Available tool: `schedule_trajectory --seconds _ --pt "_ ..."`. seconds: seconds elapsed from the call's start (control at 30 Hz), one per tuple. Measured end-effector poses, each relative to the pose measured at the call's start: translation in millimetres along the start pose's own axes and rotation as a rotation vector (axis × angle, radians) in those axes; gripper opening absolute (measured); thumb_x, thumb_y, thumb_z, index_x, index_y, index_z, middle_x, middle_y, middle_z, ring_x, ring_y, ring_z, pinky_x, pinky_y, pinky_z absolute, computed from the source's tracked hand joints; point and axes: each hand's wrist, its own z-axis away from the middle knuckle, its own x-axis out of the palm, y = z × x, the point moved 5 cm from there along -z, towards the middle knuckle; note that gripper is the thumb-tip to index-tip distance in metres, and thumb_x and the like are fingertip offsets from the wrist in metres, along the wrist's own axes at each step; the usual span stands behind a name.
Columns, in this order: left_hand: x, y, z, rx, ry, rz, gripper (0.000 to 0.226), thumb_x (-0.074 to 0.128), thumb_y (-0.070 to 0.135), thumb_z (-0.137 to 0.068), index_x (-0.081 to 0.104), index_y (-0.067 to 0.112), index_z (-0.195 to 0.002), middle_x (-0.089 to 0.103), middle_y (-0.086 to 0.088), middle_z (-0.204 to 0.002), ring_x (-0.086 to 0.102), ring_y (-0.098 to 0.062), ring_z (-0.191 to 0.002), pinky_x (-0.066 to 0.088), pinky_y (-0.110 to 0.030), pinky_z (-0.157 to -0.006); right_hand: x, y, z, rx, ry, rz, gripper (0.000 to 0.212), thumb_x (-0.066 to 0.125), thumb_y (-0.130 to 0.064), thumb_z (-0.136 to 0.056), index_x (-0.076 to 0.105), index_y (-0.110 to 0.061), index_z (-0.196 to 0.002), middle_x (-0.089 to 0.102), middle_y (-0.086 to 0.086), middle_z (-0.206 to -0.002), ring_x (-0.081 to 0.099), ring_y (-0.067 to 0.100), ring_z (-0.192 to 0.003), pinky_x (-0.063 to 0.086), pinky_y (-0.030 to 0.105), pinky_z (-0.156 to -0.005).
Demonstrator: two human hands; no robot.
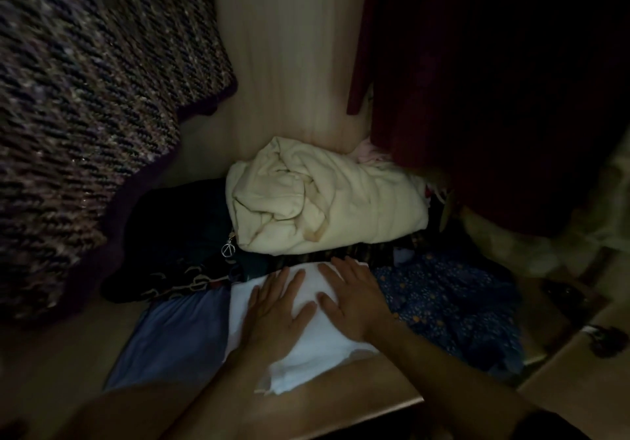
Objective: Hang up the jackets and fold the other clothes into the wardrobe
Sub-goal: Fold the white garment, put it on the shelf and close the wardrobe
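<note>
Both hands flat on a folded white cloth at the wardrobe shelf's front edge

Left hand (278, 306) and right hand (354, 300) lie with fingers straight, pressing the soft white cloth (306, 354), gripping nothing. Behind it, mid-frame, sits a rumpled cream bundle (324, 201); blue fabric (174, 334) lower left, dotted navy fabric (450, 303) right. A nubby tweed jacket (85, 99) and a dark red garment (477, 82) hang up top, so I'd guess it's mostly done.

tweed coat (78, 105) cut off at left, maroon garment (477, 99) lost in darkness

Rolled bundle (324, 197) lies behind folded cloth (317, 347) on shelf (68, 354).
</note>
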Motion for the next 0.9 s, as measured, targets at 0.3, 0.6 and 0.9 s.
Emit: schedule_trajectory --seconds 0.3,0.6,0.9 --pt "-20 31 37 0.08 0.04 0.09 0.087 0.024 0.071 -0.08 0.046 0.017 -0.144 0.04 -0.005 -0.154 0.035 -0.021 -0.141 0.022 -0.03 -0.117 -52 -20 72 0.07 0.108 0.001 0.085 0.024 -0.072 -0.09 0.048 -0.011 -0.143 0.048 0.015 -0.147 0.042 0.033 -0.137 0.03 0.041 -0.116" --pt "-35 82 120 0.007 0.15 0.08 0.096 0.016 0.075 -0.072 0.048 0.02 -0.144 0.045 -0.006 -0.15 0.041 -0.023 -0.136 0.028 -0.033 -0.113 -92 -22 152 0.042 0.123 -0.065 0.095 0.013 -0.081 -0.087 0.051 -0.013 -0.141 0.055 0.011 -0.137 0.05 0.028 -0.123 0.041 0.037 -0.103" --pt "4 202 252 -0.041 0.095 -0.008 0.079 0.026 0.066 -0.08 0.05 0.02 -0.14 0.048 -0.008 -0.146 0.042 -0.029 -0.134 0.036 -0.038 -0.11 -131 0 303 -0.116 0.207 -0.132 0.061 0.032 -0.054 -0.096 0.05 -0.014 -0.138 0.054 0.006 -0.137 0.047 0.024 -0.127 0.04 0.04 -0.106"
